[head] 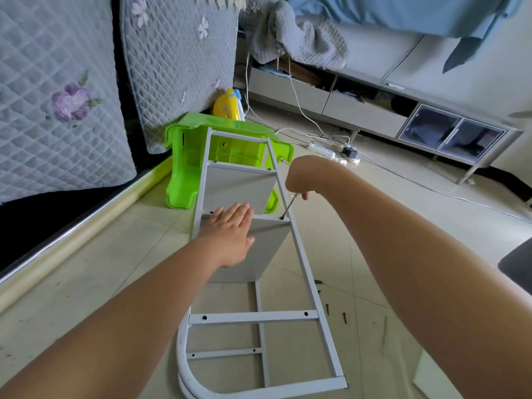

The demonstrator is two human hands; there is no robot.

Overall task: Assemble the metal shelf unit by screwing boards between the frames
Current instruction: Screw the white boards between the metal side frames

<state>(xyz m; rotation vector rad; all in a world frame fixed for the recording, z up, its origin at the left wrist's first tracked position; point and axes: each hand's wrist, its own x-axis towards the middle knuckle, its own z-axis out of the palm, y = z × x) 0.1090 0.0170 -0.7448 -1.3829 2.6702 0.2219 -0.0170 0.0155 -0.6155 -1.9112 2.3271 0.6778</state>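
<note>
A white metal frame [305, 269] lies over the floor, its far end resting on a green plastic stool [184, 180]. Two grey boards hang below it: the far board [239, 188] and the near board [259, 254]. My left hand [230, 234] presses flat, fingers straight, on the near board's top edge at the frame's crossbar. My right hand [302, 177] grips a screwdriver [288, 207], whose tip sits on a screw in the crossbar by the right rail. A second frame lies underneath; only its curved end shows at the bottom.
Loose screws [335, 312] lie on the tiled floor right of the frame. A quilted mattress [57, 96] leans on the left. A power strip [325, 151] with cables lies behind, before a low grey cabinet [374, 110]. A pale sheet [434, 375] sits at the bottom right.
</note>
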